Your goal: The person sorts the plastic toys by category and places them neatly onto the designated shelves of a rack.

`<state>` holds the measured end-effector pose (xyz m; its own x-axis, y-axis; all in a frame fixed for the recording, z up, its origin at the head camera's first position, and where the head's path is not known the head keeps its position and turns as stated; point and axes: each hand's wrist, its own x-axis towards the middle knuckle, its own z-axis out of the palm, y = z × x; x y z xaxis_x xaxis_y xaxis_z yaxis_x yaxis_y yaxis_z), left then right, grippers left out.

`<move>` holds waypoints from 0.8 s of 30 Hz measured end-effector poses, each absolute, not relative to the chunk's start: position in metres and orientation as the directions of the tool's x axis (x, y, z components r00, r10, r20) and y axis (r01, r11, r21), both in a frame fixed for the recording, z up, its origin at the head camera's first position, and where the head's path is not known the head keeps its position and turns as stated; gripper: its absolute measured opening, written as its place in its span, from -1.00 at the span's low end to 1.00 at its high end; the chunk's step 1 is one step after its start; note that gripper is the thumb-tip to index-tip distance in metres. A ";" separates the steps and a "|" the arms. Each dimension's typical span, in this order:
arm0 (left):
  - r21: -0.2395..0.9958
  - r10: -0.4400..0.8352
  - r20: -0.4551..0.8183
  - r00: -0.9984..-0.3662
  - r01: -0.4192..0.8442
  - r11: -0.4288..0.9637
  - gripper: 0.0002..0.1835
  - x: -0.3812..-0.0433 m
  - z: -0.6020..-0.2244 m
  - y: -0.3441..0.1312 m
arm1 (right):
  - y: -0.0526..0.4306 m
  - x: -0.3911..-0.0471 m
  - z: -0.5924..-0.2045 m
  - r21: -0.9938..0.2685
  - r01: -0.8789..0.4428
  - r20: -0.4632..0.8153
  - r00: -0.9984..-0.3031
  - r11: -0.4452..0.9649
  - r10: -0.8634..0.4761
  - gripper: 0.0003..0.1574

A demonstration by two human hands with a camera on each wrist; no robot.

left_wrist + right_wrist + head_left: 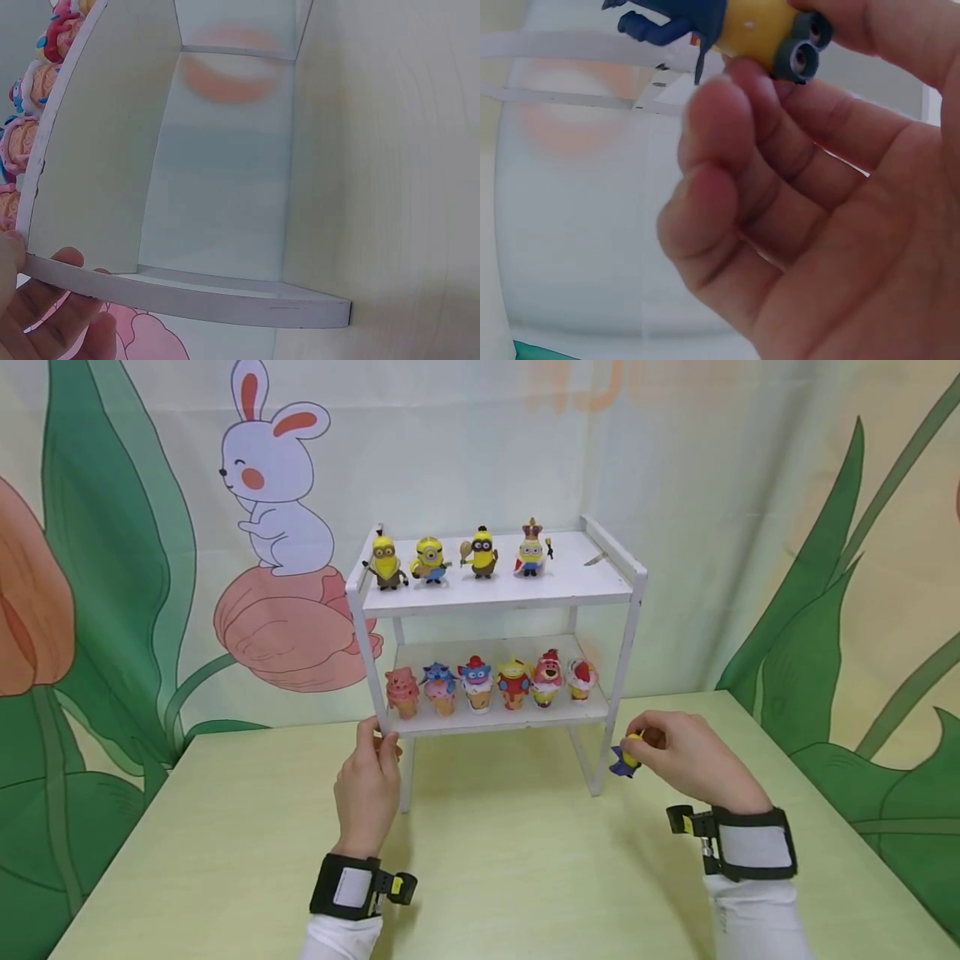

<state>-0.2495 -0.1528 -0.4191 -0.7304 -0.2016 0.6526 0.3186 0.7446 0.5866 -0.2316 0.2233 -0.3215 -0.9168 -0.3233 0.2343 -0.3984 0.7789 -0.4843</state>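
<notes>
A white two-tier shelf (585, 583) stands on the table. My left hand (369, 789) grips its front left post at the height of the lower board; in the left wrist view, the fingers (64, 322) curl round the white frame (187, 296). To the right of the shelf, my right hand (693, 756) pinches a minion figurine (628, 758) above the table. The right wrist view shows its yellow body (754, 34) with grey goggles and dark blue clothing, tipped sideways between thumb and fingers. Several minion figurines (482, 556) stand in a row on the top board.
On the lower board stands a row of ice-cream-cone character figures (477, 687). A small thin item or mark (596, 559) shows at the top board's right end. Behind the pale table (495, 860) hangs a printed backdrop with a rabbit (281, 502) and leaves.
</notes>
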 end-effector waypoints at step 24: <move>0.580 -0.191 0.664 -0.722 0.336 0.742 -0.71 -0.249 -0.419 -0.153 | 0.202 -0.227 -0.277 -0.454 -0.453 0.279 -0.890 0.768 -0.360 -0.85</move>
<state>-0.2491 -0.1534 -0.4189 -0.7224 -0.1915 0.6644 0.3365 0.7421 0.5797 -0.2266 0.2023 -0.2769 -0.8901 -0.3603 0.2792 -0.4530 0.7675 -0.4536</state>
